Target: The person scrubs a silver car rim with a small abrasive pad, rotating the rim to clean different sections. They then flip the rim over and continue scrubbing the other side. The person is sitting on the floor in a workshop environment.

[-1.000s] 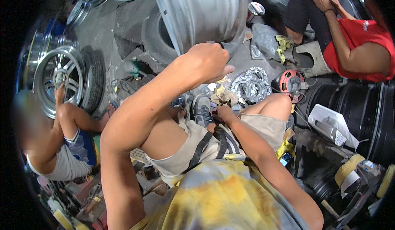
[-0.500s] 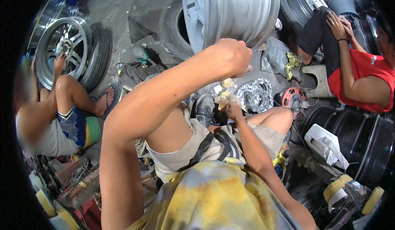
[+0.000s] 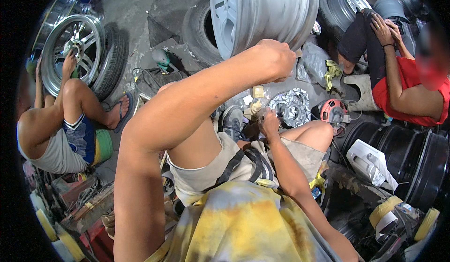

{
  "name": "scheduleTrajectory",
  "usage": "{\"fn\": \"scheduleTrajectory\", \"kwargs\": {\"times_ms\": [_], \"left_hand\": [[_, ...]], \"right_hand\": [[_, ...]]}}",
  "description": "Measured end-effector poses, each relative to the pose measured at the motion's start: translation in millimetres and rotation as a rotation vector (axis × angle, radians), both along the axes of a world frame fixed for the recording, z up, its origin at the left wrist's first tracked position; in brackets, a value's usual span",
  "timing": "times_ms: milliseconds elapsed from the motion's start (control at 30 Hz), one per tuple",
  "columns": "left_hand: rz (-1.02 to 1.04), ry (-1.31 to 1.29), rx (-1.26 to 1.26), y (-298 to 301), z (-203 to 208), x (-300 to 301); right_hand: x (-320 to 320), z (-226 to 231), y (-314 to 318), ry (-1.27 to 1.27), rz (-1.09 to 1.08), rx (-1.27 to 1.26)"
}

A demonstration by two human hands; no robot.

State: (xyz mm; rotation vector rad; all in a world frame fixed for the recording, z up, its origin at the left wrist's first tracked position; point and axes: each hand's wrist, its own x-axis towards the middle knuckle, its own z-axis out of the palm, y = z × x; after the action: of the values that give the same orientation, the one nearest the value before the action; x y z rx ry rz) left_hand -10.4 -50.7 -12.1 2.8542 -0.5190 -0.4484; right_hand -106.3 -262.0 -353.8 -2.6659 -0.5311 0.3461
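Observation:
A large silver wheel rim (image 3: 276, 15) stands in front of me, its spoked face turned left. My left hand (image 3: 275, 60) is closed in a fist in front of the rim's lower edge; anything inside it is hidden. Lower down, my right hand (image 3: 269, 123) is closed with its fingers drawn together between my knees. A small greyish piece shows by its fingertips, too unclear to name. Near it lie small yellowish pieces (image 3: 255, 106), a pale yellow block (image 3: 258, 91) and a ring-shaped part with a grey-and-white mottled surface (image 3: 293, 108).
Beyond lie a tyre (image 3: 199, 37), a green power tool (image 3: 161, 59) and a clear plastic bag (image 3: 315, 60). A red round device (image 3: 333, 113) sits right, near dark rims (image 3: 403, 163). One person sits left holding a rim (image 3: 96, 46); another in red sits right.
My left hand has shifted slightly right along the rim's lower edge. My right hand has risen a little, its fingers now more visible. The person in red has moved their head further into view.

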Motion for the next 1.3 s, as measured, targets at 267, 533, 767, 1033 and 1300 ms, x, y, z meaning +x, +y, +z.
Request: {"fn": "scheduleTrajectory", "kwargs": {"times_ms": [267,533,767,1033,1300], "left_hand": [[0.035,-0.064,-0.008,7.8,-0.2,-2.7],[0.052,-0.019,0.009,8.7,7.8,-5.4],[0.053,-0.047,-0.043,12.2,3.0,-10.7],[0.095,-0.038,-0.034,-3.6,-9.4,-3.3],[0.101,-0.011,-0.023,7.8,-11.9,-3.4]], "right_hand": [[-1.6,-45.0,-10.9,0.194,0.139,-0.166],[-28.0,-85.4,-17.3,0.335,0.605,-0.088],[-8.5,-18.3,11.8,0.211,0.356,0.155],[34.4,-58.2,32.4,0.16,0.204,0.122],[11.6,-79.4,37.5,-0.008,0.305,0.133]]}}
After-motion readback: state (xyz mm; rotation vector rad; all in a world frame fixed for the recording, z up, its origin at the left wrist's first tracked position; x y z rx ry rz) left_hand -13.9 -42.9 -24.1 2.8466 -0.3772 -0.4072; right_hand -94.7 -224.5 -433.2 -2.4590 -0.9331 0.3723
